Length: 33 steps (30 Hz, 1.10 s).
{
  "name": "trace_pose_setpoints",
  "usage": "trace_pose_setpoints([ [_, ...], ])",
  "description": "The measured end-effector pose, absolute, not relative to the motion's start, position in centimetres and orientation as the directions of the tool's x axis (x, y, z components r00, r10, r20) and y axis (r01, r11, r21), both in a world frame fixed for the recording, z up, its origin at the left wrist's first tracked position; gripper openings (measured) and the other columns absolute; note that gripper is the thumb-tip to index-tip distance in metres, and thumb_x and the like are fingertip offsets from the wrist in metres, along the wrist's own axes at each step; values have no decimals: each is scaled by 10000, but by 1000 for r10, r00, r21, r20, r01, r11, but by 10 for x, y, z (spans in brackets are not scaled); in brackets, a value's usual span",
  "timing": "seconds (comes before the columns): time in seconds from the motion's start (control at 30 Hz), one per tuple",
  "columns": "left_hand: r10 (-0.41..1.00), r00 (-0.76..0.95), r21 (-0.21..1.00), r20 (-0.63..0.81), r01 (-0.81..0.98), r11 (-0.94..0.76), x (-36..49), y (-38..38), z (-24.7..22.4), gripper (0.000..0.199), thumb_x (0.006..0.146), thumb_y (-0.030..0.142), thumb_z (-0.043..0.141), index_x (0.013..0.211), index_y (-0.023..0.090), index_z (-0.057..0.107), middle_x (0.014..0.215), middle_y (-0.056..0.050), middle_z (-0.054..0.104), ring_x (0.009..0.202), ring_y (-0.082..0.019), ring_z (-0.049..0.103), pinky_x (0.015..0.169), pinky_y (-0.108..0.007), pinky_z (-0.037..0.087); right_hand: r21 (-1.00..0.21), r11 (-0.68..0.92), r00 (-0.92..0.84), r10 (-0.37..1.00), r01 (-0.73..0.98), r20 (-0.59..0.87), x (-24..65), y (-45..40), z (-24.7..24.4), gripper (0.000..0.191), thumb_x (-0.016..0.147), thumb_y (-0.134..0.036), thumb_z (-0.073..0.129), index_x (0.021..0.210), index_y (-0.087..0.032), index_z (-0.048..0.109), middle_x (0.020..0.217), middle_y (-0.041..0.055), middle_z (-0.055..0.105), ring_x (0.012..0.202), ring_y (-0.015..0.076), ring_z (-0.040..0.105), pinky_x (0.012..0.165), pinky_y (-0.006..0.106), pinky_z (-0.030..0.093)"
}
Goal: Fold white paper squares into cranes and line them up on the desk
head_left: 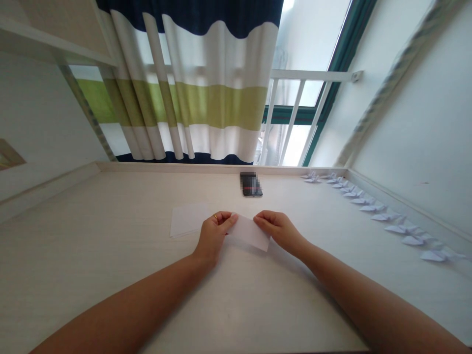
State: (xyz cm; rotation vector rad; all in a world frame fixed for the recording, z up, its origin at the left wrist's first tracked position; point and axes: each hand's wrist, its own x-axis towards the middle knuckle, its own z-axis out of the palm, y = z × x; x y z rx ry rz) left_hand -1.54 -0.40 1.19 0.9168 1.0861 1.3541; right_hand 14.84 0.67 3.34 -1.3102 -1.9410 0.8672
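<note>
Between my two hands is a white sheet of paper [251, 233], held just over the pale table and slightly tilted. My left hand [217, 230], with a ring on one finger, pinches its left edge between thumb and fingers. At the upper right edge my right hand [277, 227] pinches it the same way. Left of my left hand lies a small stack of white paper sheets [187, 220], flat on the table. Whether the held sheet has a fold in it, I cannot tell.
A dark phone [251, 185] lies beyond my hands near the table's back rim. Several folded white paper cranes [374, 208] stand in a row along the right side. The pale table [92, 255] has a raised rim, with a striped curtain [221, 98] and white railing [293, 98] behind.
</note>
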Motion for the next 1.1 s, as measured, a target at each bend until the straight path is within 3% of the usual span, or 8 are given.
trace_pose_setpoints([
  [0.13,1000,-11,984,-22,-178,20,-18,-3,15,273,577,339,673,757,139,627,684,-12,612,611,-104,514,592,-220,388,-729,359,-387,912,583,140,148,4,35,243,772,-292,441,650,-139,587,569,-5,530,531,100,442,493,211,331],
  [0.3,967,254,995,-18,103,-8,-21,-2,11,234,622,340,625,710,125,653,659,-32,623,606,-125,515,582,-237,377,-643,448,-493,861,621,123,147,-1,36,233,774,-261,452,697,-140,636,605,16,602,544,105,484,508,210,344],
  [0.47,940,342,976,3,206,-78,-24,-1,9,240,665,355,569,717,128,627,643,-15,601,594,-120,499,568,-233,367,-596,463,-496,859,655,122,147,-2,36,231,784,-266,453,716,-143,637,615,21,624,550,113,509,515,211,349],
  [0.8,935,324,804,140,514,-299,-26,2,15,204,738,300,458,721,155,601,664,-22,599,620,-142,510,587,-247,374,-376,529,-514,845,761,148,152,4,41,235,815,-233,415,785,-155,635,708,55,654,608,136,555,564,222,361],
  [0.97,951,247,801,185,523,-292,-28,5,14,186,718,307,480,688,175,608,638,-19,601,584,-145,499,557,-246,347,-383,490,-468,870,783,156,160,9,46,226,804,-233,426,739,-168,633,577,15,618,545,126,533,555,223,355],
  [1.1,961,171,821,218,500,-276,-33,10,12,170,691,315,513,636,189,614,582,-15,592,551,-147,493,544,-249,329,-370,475,-431,880,798,199,170,15,52,214,789,-233,439,717,-177,632,591,20,623,546,137,535,544,233,348],
])
